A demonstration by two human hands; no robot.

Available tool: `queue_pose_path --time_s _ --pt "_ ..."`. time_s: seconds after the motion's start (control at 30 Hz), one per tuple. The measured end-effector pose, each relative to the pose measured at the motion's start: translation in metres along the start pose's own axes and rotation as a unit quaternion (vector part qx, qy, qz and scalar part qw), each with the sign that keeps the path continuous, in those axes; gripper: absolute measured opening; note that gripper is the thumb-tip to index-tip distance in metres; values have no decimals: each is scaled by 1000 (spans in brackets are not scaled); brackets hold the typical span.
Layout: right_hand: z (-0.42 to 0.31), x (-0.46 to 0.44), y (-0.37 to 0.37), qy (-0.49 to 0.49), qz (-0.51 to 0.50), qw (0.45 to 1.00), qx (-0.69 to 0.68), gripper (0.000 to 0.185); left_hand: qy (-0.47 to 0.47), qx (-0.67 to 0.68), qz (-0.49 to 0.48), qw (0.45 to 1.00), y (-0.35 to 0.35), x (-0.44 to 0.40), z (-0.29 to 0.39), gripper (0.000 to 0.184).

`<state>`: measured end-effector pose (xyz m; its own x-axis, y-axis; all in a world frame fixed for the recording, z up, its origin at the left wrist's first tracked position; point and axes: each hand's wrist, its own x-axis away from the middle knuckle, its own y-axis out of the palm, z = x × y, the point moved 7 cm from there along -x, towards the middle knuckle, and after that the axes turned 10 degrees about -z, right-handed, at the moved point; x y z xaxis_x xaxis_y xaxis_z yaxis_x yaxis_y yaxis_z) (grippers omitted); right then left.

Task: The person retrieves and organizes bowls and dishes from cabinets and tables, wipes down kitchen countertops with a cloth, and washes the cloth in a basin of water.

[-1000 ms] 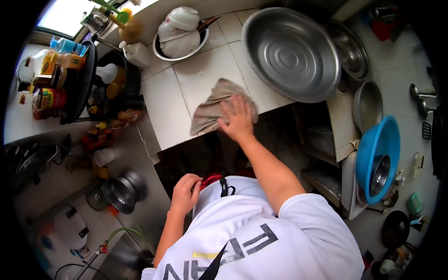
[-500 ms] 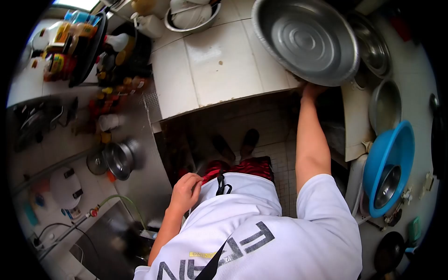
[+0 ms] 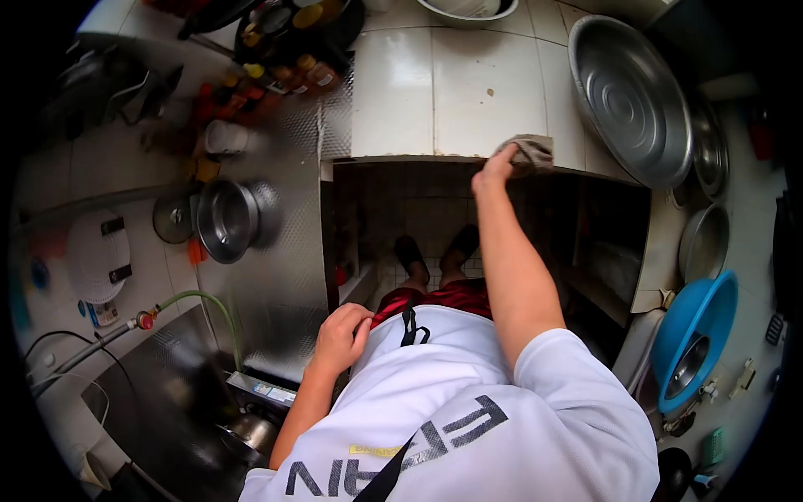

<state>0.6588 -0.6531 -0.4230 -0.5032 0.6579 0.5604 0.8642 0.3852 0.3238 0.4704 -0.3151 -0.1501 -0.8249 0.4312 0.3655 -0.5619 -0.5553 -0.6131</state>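
My right hand (image 3: pixel 495 167) holds a grey-brown cloth (image 3: pixel 534 154) at the front edge of the white tiled counter (image 3: pixel 393 92). Part of the cloth lies over the edge, and the fingers are wrapped against it. A small brown spot shows on the tiles above the hand. My left hand (image 3: pixel 341 339) rests against my waist by the white shirt, its fingers curled together; anything inside them is hidden.
A large metal basin (image 3: pixel 629 100) leans at the counter's right, above a blue basin (image 3: pixel 690 335). Bottles (image 3: pixel 318 74) stand at the upper left. A metal pot (image 3: pixel 227 219) is at the left, and a sink (image 3: pixel 167 393) lies lower left.
My right hand has come left from beneath the large basin to the counter's front edge, with the cloth now visible. The view has swung, shifting the counter. My left hand remains at my waist.
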Motion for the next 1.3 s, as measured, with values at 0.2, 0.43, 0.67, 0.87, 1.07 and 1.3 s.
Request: queue_pose_path --time_s 0.2,0.43,0.67,0.87,1.07,1.3 --pt "86 86 85 195 -85 977 -25 68 -17 13 39 999 -23 30 -36 6" --pt "105 134 131 279 -133 949 -62 55 -26 26 54 998 -31 59 -73 8" --pt "28 143 100 296 -243 904 -191 35 53 24 47 997 -41 45 -73 8" --pt "-75 171 -17 222 -287 930 -58 38 121 20 27 992 -49 7 -48 7" --pt "-135 144 -211 89 -106 990 38 37 186 -12 -13 982 -26 -23 12 6" --pt "-227 200 -420 -12 27 987 -161 51 282 -93 -155 942 98 -32 120 5"
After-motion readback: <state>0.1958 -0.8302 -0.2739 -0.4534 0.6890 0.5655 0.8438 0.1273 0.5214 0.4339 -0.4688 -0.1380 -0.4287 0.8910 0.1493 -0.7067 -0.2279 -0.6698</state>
